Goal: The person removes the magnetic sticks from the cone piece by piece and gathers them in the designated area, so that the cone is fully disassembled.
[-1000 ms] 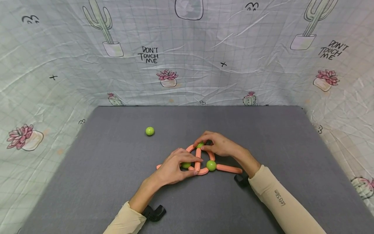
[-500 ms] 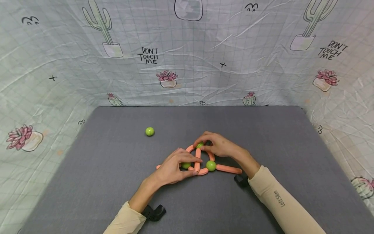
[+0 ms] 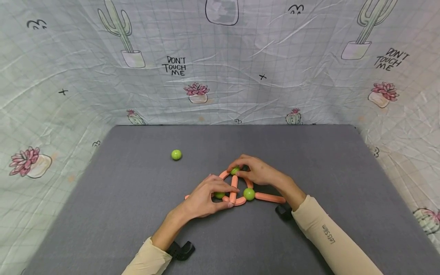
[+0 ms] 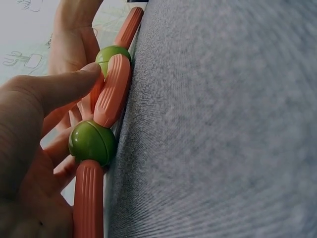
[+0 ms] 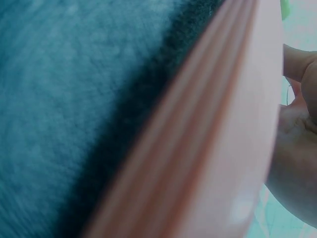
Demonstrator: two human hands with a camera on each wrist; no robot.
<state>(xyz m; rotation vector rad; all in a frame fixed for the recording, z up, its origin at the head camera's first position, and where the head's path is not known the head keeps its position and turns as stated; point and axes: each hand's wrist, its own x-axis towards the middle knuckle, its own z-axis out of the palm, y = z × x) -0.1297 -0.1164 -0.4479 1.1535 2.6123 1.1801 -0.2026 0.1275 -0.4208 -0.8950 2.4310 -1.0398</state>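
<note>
In the head view, orange rods and green balls are joined into a ring on the grey table. My left hand (image 3: 203, 196) pinches a straight orange rod (image 3: 234, 180) lying across the ring's middle, between thumb and fingers. At the far side, my right hand (image 3: 259, 170) pinches a green ball (image 3: 235, 171) by that rod's far end. Another green ball (image 3: 249, 194) joins the ring to a rod (image 3: 270, 198) on the right. A left ball (image 3: 219, 194) is partly hidden by my left hand. The left wrist view shows a curved rod (image 4: 113, 94) between two balls. A blurred rod (image 5: 188, 139) fills the right wrist view.
A loose green ball (image 3: 176, 154) lies on the grey table (image 3: 137, 183), back left of the ring. Printed cloth (image 3: 220, 61) stands behind the table and along its sides.
The straight rod in the ring's middle has tilted very slightly, its far end a touch to the right. Both hands stay almost in place.
</note>
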